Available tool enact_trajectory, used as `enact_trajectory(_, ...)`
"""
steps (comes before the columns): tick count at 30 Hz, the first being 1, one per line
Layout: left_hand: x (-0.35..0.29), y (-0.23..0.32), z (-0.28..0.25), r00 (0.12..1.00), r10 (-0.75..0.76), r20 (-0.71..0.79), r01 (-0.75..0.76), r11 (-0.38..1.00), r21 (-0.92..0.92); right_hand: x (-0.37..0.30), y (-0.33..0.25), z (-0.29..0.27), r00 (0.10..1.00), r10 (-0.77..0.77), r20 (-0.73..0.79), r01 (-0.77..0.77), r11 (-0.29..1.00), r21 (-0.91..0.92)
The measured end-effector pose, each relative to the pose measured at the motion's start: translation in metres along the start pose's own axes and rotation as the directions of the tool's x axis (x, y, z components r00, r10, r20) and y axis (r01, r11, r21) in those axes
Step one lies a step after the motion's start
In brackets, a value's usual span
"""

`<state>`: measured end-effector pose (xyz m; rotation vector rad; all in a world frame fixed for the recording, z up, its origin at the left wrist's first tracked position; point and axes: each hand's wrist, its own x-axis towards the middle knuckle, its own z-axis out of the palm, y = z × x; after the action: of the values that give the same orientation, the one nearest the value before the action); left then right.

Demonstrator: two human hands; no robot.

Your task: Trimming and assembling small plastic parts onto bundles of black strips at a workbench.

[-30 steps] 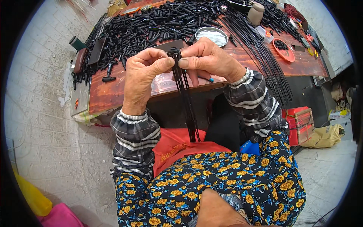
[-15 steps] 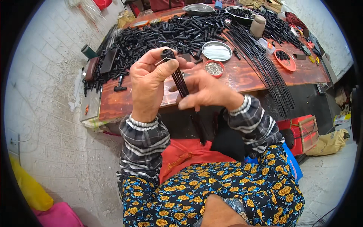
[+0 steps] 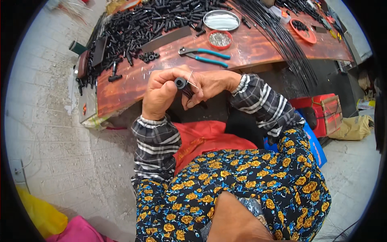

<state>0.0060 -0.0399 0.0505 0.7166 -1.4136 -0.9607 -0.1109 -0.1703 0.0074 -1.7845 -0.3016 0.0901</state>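
Note:
My left hand [image 3: 158,93] is closed around a black hollow-ended tube fitting [image 3: 180,83], whose round opening faces up toward me. Against the fitting, my right hand [image 3: 209,85] is closed in a pinch on the dark rods [image 3: 187,93] that run down from it. A thin white strip [image 3: 192,80] sticks out between the fitting and the right fingers. My fingers cover much of the rods, and their lower ends cannot be made out. Both hands are held in front of the table's near edge. Behind them, teal-handled pliers [image 3: 211,51] lie on the wooden table [image 3: 133,86].
A pile of black fittings [image 3: 157,18] covers the table's back left. Beyond the pliers stand a red bowl [image 3: 219,47] of small metal bits and a metal dish [image 3: 205,22] of white strips. Long black rods [image 3: 288,52] overhang the edge at right, near an orange plate [image 3: 309,39].
Both hands have come down and closer together, and the fitting's open end has tipped toward me. My right fingers have closed in beside it. The pliers have come into sight as the view shifted.

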Motion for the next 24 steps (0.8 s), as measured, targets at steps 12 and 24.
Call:
enact_trajectory(12, -0.026, -0.038, 0.028, 0.828, -0.056, -0.558, -0.156, 0.932, -0.326, -0.022, -0.061, 0.006, 0.827, -0.136, -0.546, 0.019, 0.977, -0.213)
enact_trajectory(24, -0.026, -0.04, 0.028, 0.808, -0.061, -0.586, -0.18, 0.922, -0.343, -0.014, -0.052, 0.015, 0.823, 0.165, -0.544, 0.045, 0.935, 0.352)
